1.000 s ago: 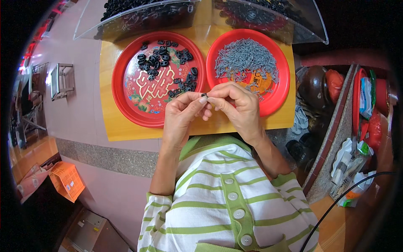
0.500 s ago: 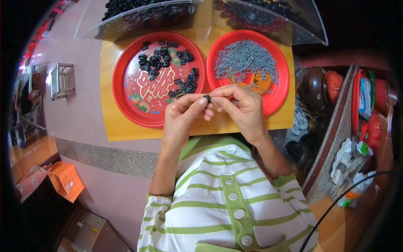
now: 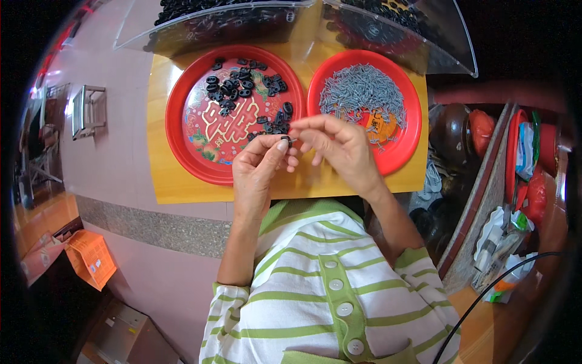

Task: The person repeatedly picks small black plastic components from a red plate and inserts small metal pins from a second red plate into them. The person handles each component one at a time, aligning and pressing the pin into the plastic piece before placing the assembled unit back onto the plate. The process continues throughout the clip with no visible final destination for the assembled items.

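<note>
A small black plastic piece (image 3: 287,140) is pinched between the thumb and fingers of my left hand (image 3: 257,167), over the near right rim of a red patterned tray (image 3: 176,136). Close beside it, my right hand (image 3: 347,150) has its index finger stretched out and its thumb apart, slightly blurred. A thin, screw-like bit seems to stick out of the piece toward these fingers, too small to make out surely. Similar black pieces (image 3: 231,88) lie in loose groups in that tray. Grey screws (image 3: 361,90) are heaped in a second red tray (image 3: 397,161) at the right.
Two clear bins hold many black pieces, the left bin (image 3: 242,24) and right bin (image 3: 388,30), along the far edge of the yellow table (image 3: 159,176). A dark jar (image 3: 453,130) and bagged goods stand to the right. A metal stool (image 3: 88,112) is far left.
My right fingers have loosened from their pinch at the piece and spread apart. My left hand has shifted slightly left with the black piece. The whole view has moved a little.
</note>
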A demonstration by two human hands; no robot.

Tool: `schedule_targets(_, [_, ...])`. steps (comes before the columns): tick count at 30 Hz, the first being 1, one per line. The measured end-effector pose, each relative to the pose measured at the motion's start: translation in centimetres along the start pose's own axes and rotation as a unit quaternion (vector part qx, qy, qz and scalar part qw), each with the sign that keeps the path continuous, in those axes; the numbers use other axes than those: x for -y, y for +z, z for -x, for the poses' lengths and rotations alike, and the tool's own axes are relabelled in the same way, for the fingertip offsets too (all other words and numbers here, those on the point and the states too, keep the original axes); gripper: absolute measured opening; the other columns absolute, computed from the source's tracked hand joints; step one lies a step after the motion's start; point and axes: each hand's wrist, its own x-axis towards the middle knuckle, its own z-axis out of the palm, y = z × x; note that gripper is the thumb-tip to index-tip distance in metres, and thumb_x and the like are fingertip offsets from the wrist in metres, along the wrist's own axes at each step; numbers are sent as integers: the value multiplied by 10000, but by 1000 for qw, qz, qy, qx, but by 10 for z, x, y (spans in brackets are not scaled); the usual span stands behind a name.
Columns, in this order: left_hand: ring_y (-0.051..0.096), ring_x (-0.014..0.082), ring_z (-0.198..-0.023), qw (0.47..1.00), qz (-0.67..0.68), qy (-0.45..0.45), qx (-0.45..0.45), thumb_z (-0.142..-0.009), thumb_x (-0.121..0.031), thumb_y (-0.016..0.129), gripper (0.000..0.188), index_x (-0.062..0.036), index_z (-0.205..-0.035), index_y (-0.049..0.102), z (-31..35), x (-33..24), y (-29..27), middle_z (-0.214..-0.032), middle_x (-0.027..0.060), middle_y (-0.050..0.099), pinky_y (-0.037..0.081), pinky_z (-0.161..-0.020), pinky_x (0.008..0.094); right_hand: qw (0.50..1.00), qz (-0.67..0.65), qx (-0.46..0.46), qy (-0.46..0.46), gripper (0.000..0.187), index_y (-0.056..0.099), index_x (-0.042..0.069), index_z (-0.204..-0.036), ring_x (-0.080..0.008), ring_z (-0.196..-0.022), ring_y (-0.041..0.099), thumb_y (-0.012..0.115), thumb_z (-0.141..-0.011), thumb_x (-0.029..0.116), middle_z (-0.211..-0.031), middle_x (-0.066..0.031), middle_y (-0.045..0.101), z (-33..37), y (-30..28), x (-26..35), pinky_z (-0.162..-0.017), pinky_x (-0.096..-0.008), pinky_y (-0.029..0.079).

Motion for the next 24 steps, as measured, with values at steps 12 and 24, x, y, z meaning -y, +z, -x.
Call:
schedule_targets(12, [602, 84, -714, 998, -53, 37, 8, -894, -83, 584, 128, 17, -969, 611, -8, 6, -10, -828, 37, 645, 497, -655, 209, 756, 610, 73, -226, 102, 574, 28, -810, -281, -873, 565, 585, -712, 56, -855, -101, 569, -69, 14, 1, -670, -387, 501])
schedule_targets(24, [599, 83, -709, 998, -54, 23, 26, -897, -75, 578, 114, 16, -957, 610, -11, 5, -8, -814, 27, 627, 495, -653, 213, 751, 615, 93, -221, 98, 588, 10, -800, -308, -872, 570, 566, -716, 56, -866, -166, 581, -73, 15, 12, -662, -389, 500])
